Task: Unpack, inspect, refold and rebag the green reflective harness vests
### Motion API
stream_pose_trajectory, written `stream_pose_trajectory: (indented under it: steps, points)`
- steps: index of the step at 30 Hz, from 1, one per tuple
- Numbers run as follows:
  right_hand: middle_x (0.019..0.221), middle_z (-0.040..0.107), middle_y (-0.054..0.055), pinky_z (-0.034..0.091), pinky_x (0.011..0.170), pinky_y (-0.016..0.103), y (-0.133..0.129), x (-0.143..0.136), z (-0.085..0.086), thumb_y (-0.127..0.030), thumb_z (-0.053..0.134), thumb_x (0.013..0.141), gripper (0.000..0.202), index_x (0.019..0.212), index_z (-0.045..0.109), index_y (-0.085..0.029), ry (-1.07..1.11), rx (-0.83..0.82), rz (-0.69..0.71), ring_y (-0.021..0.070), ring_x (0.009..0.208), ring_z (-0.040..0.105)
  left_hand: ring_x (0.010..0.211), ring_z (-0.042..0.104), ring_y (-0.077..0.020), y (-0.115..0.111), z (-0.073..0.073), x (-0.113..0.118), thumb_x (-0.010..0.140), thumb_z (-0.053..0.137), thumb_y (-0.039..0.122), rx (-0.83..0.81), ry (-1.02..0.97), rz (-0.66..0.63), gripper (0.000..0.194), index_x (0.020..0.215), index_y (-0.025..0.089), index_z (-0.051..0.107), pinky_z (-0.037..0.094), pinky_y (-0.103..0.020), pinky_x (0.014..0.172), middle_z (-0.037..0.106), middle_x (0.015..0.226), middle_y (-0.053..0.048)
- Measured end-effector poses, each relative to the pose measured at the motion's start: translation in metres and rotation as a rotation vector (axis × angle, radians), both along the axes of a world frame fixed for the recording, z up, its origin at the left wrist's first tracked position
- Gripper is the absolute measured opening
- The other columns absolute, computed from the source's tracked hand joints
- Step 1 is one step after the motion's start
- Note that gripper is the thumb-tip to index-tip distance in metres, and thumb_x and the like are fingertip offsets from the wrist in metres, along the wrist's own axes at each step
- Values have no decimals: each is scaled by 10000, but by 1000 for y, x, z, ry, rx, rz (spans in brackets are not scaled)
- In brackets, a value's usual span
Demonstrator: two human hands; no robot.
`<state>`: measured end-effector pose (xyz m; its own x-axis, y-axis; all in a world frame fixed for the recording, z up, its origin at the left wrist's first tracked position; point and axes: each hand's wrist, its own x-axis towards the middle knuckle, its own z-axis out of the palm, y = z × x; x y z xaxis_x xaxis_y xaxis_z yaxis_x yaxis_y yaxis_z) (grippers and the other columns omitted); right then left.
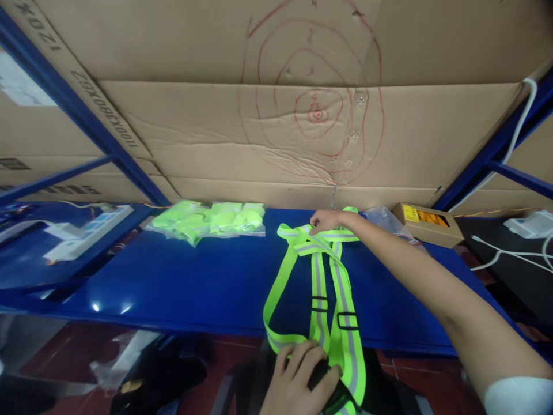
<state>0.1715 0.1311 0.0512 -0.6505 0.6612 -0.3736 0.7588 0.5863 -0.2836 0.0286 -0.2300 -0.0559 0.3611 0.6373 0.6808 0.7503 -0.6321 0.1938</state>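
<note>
The vest [319, 276] lies stretched over the counter's [173, 282] front edge; right hand [326, 220] pinches its far end, left hand [298, 380] grasps the near loop. Bagged vests [207, 219] sit at the back edge.

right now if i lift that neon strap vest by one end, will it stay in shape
Probably not: the strap vest already droops over the blue table edge between the right hand and left hand, so it looks floppy. Thin webbing suggests it is light.
</note>
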Motion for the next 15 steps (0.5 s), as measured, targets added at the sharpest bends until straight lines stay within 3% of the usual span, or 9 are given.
stream_pose_trajectory:
  steps: [7, 11, 15]
  points:
    - [1334, 639, 84, 590, 920, 449, 22, -5, 24, -401, 675, 980, 391, 1294, 644, -170, 58, 176, -161, 278, 1124, 661, 1069, 607, -209, 37, -5, 29, 1017, 540, 329, 101, -51, -2, 210, 1044, 283, 744, 349, -393, 965, 696, 1013, -40]
    - [1339, 633, 108, 582, 941, 450, 23, -8, 21, -381, 655, 999, 365, 1311, 627, -192, 92, 304, -232, 244, 1126, 661, 1152, 580, -243, 55, -7, 42, 980, 588, 387, 101, 23, 35, 222, 1111, 278, 730, 335, -415, 1014, 688, 1137, -62]
    - [1331, 637, 98, 585, 934, 456, 14, -7, 10, -387, 657, 996, 375, 1308, 629, -180, 143, 331, -213, 253, 1119, 664, 1155, 579, -231, 60, -12, 42, 969, 635, 443, 82, 81, 21, 239, 1155, 319, 720, 377, -387, 997, 683, 1169, -41]
